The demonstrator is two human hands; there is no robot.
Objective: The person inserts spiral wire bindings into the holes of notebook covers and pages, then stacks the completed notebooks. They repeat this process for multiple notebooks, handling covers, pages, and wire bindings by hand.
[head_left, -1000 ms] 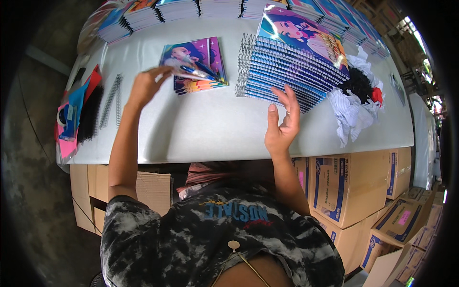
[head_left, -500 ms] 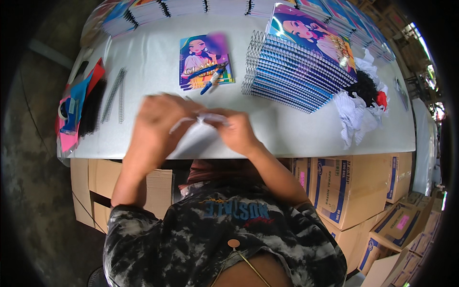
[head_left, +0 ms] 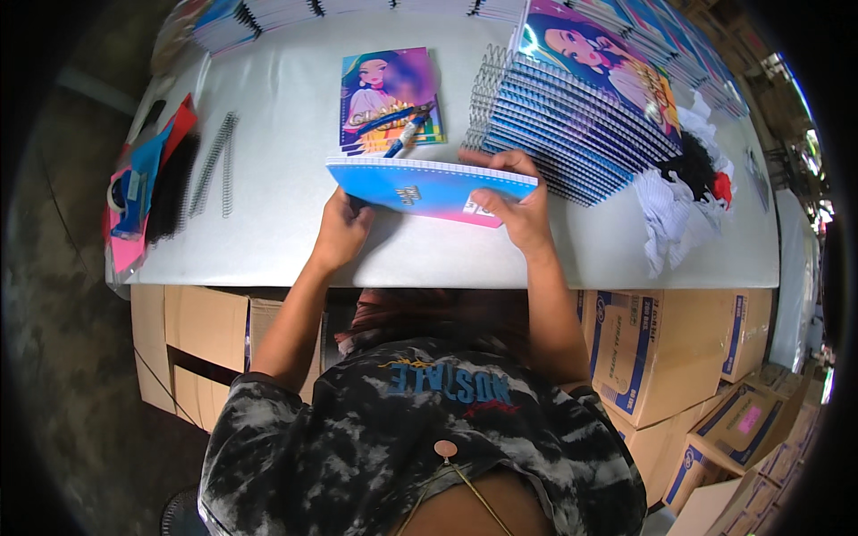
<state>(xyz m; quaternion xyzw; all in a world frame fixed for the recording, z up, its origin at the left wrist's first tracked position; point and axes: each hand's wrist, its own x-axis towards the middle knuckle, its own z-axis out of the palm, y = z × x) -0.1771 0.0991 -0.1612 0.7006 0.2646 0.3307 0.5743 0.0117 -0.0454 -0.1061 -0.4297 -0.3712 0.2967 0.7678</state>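
A notebook with a blue-to-pink cover is tilted above the near side of the table, a row of small holes along its upper long edge. My right hand grips its right end, thumb on the cover and fingers at the far side. At the lower left corner, my left hand holds it, with most of its fingers hidden behind. Just beyond lies a small pile of notebooks with an illustrated cover. A blue-and-white pen-like tool and a dark blue one rest on it.
To the right stands a fanned stack of wire-bound notebooks, beside a crumpled striped cloth and a black tangle. Metal spiral coils, a blue tape dispenser and black bristly strands lie left. Cardboard boxes sit below.
My hands were together over a small, blurred whitish thing. Now they are apart, holding the blue-and-pink notebook between them. The whitish thing no longer shows.
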